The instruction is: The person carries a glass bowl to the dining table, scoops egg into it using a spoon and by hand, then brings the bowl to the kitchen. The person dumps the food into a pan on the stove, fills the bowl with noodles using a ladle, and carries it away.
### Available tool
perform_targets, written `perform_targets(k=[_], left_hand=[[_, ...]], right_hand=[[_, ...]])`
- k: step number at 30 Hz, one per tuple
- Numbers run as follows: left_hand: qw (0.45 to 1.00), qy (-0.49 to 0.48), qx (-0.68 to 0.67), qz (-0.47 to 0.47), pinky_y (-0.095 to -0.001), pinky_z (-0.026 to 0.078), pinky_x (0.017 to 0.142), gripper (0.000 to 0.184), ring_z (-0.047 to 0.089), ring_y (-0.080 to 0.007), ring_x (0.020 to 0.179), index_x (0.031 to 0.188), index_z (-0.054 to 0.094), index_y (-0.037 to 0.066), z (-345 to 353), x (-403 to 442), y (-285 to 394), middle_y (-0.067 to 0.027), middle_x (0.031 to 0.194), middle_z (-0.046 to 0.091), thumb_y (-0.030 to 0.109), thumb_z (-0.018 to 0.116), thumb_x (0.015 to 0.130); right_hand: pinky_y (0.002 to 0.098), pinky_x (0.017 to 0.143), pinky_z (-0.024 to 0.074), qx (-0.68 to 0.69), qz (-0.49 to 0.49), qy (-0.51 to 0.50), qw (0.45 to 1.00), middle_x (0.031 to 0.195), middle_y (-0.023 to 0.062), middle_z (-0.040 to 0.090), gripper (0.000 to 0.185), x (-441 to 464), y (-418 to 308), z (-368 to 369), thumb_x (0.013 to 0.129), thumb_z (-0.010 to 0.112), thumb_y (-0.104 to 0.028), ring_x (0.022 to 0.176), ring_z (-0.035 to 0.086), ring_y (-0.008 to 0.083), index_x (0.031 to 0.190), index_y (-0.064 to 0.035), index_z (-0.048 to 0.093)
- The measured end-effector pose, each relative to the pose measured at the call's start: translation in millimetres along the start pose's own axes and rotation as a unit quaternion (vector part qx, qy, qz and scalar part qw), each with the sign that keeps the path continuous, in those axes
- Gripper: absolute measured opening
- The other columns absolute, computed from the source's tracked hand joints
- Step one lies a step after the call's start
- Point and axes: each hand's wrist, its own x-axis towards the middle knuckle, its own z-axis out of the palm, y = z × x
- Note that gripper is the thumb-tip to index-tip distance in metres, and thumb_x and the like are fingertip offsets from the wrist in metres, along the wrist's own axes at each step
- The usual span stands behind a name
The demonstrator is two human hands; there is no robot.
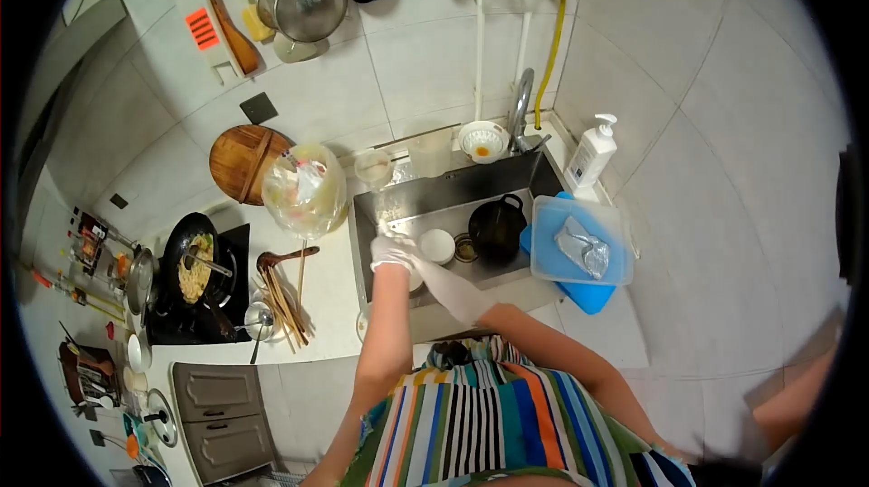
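White gloves cover both my hands, which meet over the left part of the steel sink (362, 224). My left hand (389, 241) has its glove cuff bunched at the wrist. My right hand (409, 252) reaches across and touches the left hand near that cuff; its glove runs well up the forearm. The fingers overlap and are too small to make out. Just right of the hands lies a white bowl (437, 247) in the sink. Beside it are a small round dark-rimmed item (465, 248) and a black pot (497, 229).
A clear plastic container (543, 261) with a silvery packet sits over a blue lid (588, 299) at right. Behind stand a pump bottle (593, 157), faucet (522, 107) and patterned bowl (483, 140). Left are a plastic bag (303, 193), chopsticks (282, 310) and a wok (190, 238) holding food.
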Motion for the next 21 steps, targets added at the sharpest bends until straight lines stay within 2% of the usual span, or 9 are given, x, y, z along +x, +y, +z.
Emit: perform_targets(k=[1, 3, 5, 7, 9, 10, 12, 16, 21], left_hand=[[0.922, 0.108, -0.368, -0.05, -0.0372, 0.046, 0.074, 0.035, 0.055, -0.0209, 0.083, 0.101, 0.057, 0.005, 17, 0, -12, -0.0071, 0.088, 0.058, 0.029, 0.032, 0.091], [0.613, 0.235, -0.749, -0.091, -0.0358, 0.045, 0.076, 0.035, 0.055, -0.0193, 0.083, 0.101, 0.057, 0.005, 51, -23, -54, -0.0059, 0.087, 0.058, 0.029, 0.032, 0.091], [0.134, 0.327, -0.932, -0.086, -0.0345, 0.043, 0.078, 0.035, 0.054, -0.0176, 0.083, 0.101, 0.057, 0.005, 56, -15, -102, -0.0047, 0.087, 0.058, 0.029, 0.033, 0.092], [-0.115, 0.376, -0.919, -0.035, -0.0309, 0.043, 0.074, 0.03, 0.053, -0.0136, 0.078, 0.1, 0.056, 0.004, 39, 1, -95, -0.0037, 0.083, 0.057, 0.025, 0.037, 0.091], [-0.037, 0.346, -0.934, -0.086, -0.0262, 0.044, 0.064, 0.024, 0.053, -0.0123, 0.077, 0.1, 0.054, 0.004, -78, -19, -61, -0.0046, 0.078, 0.056, 0.024, 0.045, 0.09], [-0.006, 0.207, -0.977, -0.046, -0.0265, 0.045, 0.071, 0.034, 0.054, -0.0143, 0.082, 0.108, 0.052, 0.001, -93, -22, -44, -0.0062, 0.088, 0.059, 0.029, 0.043, 0.092], [-0.048, 0.142, -0.986, 0.073, -0.0295, 0.045, 0.083, 0.038, 0.053, -0.0164, 0.095, 0.118, 0.048, 0.005, -117, -19, 4, -0.0064, 0.107, 0.057, 0.033, 0.042, 0.092], [-0.096, 0.125, -0.986, 0.048, -0.0311, 0.039, 0.092, 0.033, 0.05, -0.0166, 0.105, 0.12, 0.045, 0.007, -124, -35, 46, -0.0041, 0.118, 0.052, 0.026, 0.037, 0.094], [0.184, 0.198, -0.963, 0.01, -0.0261, 0.033, 0.098, 0.041, 0.044, -0.0134, 0.114, 0.13, 0.038, 0.004, -51, -50, 116, -0.0075, 0.125, 0.048, 0.02, 0.043, 0.093]], right_hand=[[0.028, 0.1, 0.0299, -0.019, 0.081, -0.053, 0.995, 0.129, 0.0126, 0.043, 0.042, -15, -26, -19, 0.088, 0.042, -0.007, 0.116, 0.041, 0.0184, 0.129, 0.0005, 0.038], [0.0276, 0.096, 0.0335, 0.044, 0.209, -0.076, 0.974, 0.125, 0.0113, 0.047, 0.043, -55, -75, -59, 0.086, 0.047, -0.006, 0.109, 0.046, 0.0172, 0.128, -0.0027, 0.04], [0.0284, 0.093, 0.0366, 0.177, 0.286, -0.012, 0.942, 0.119, 0.0111, 0.05, 0.043, -91, -85, -102, 0.084, 0.052, -0.006, 0.102, 0.051, 0.0173, 0.127, -0.0054, 0.043], [0.0302, 0.09, 0.0392, 0.181, 0.3, 0.109, 0.93, 0.114, 0.0113, 0.053, 0.044, -79, -69, -115, 0.083, 0.057, -0.011, 0.099, 0.053, 0.0183, 0.125, -0.0062, 0.045], [0.0312, 0.086, 0.0415, 0.093, 0.245, 0.254, 0.931, 0.112, 0.012, 0.053, 0.045, -26, -26, -101, 0.082, 0.06, -0.019, 0.098, 0.053, 0.0193, 0.122, -0.0048, 0.046], [0.0309, 0.084, 0.0427, 0.077, 0.218, 0.308, 0.923, 0.112, 0.0126, 0.053, 0.047, 6, -11, -85, 0.081, 0.062, -0.024, 0.097, 0.053, 0.0193, 0.12, -0.004, 0.047], [0.0325, 0.077, 0.0444, 0.066, 0.163, 0.353, 0.919, 0.109, 0.0143, 0.056, 0.048, 54, 52, -56, 0.079, 0.063, -0.032, 0.094, 0.055, 0.0204, 0.115, -0.0021, 0.051], [0.0302, 0.067, 0.0434, 0.142, 0.335, 0.377, 0.852, 0.086, 0.0097, 0.061, 0.03, 68, 77, -53, 0.083, 0.059, -0.027, 0.076, 0.056, 0.0169, 0.095, 0.0002, 0.059], [0.0331, 0.06, 0.0443, -0.003, 0.308, 0.488, 0.817, 0.073, 0.0077, 0.058, 0.024, 68, 144, -96, 0.083, 0.057, -0.026, 0.065, 0.055, 0.0182, 0.083, -0.0021, 0.061]])
